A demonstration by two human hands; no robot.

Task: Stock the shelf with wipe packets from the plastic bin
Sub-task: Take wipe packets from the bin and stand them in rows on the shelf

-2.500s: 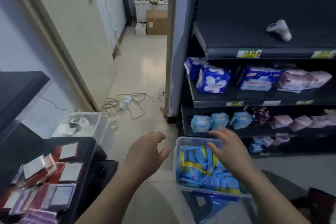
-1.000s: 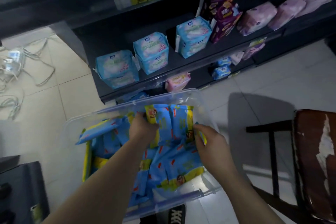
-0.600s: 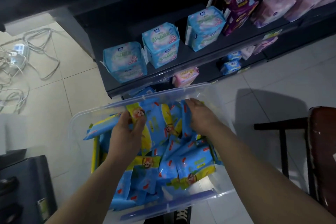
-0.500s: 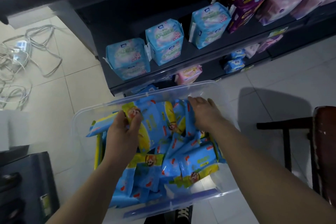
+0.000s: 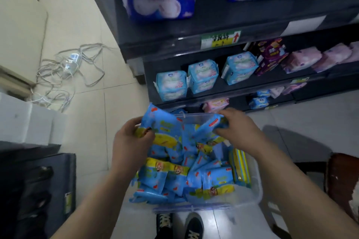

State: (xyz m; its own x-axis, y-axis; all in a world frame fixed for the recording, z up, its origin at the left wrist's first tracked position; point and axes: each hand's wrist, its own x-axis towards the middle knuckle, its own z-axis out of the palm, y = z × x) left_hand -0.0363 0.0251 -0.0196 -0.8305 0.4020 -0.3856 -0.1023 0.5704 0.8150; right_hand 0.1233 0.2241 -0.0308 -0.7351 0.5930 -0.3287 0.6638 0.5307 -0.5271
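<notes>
1. The left hand (image 5: pixel 132 141) grips a wipe packet (image 5: pixel 161 126) lifted over the far rim of the bin (image 5: pixel 252 196), centre frame.
2. The right hand (image 5: pixel 239 134) pinches a second packet (image 5: pixel 211 124) beside it.
3. Loose packets (image 5: pixel 194 178) fill the bin, lower centre.
4. Bare floor (image 5: pixel 87 122) lies left of the bin; the shelf (image 5: pixel 242 91) edge stands just beyond the far rim.

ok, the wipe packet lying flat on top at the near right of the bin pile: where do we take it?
Pinch the wipe packet at its yellow-banded near end, coming from above on the near side. It lies flat and face up on the pile. That end borders bare floor of the plastic bin, so a finger could probably slip under. On its right, upright yellow packets crowd it.
</notes>
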